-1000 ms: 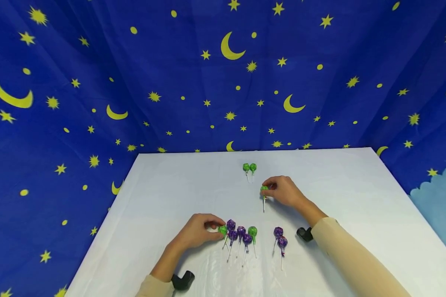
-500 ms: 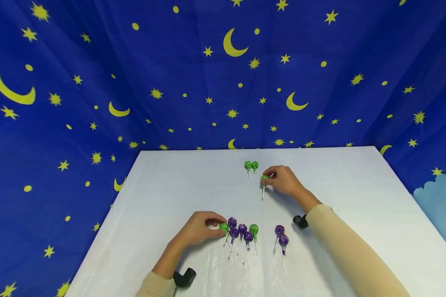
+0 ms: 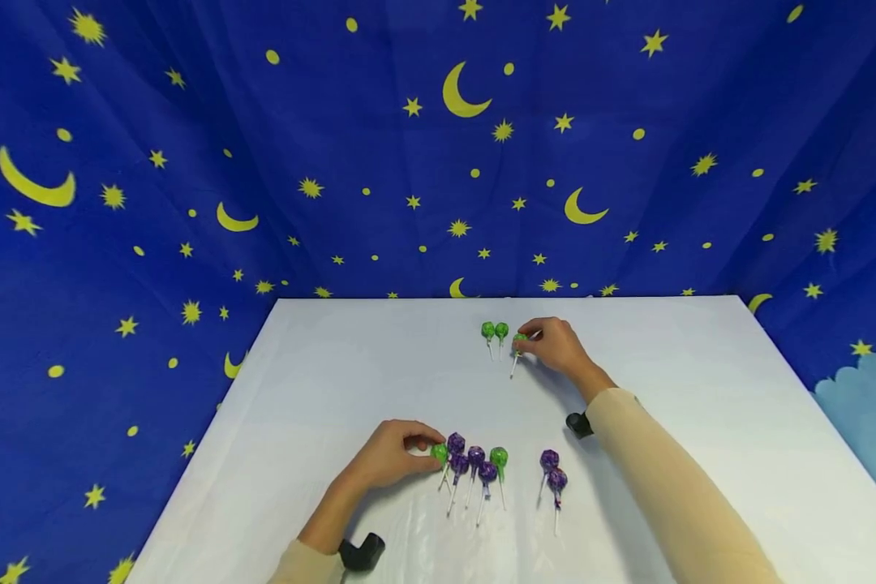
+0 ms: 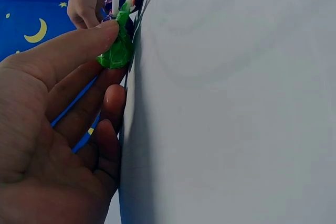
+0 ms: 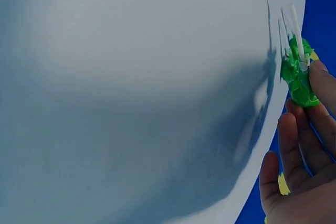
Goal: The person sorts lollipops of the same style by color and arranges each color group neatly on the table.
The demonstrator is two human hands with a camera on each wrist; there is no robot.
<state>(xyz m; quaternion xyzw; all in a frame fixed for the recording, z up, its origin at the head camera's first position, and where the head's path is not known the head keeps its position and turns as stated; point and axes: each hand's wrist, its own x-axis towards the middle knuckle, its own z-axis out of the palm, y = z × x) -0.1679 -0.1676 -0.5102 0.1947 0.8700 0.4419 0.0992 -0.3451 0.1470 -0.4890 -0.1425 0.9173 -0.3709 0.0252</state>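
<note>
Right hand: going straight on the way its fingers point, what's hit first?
Past the pinched round green-wrapped lollipop, the right hand would probably meet the nearer round green-wrapped lollipop of the far pair; hand height unclear.

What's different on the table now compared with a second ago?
The right hand has carried its green lollipop farther from the person, up beside the two green lollipops near the far edge; it still holds it. Nothing was let go. The left hand still pinches another green lollipop, and the purple lollipops and the loose green one nearby stayed put.
</note>
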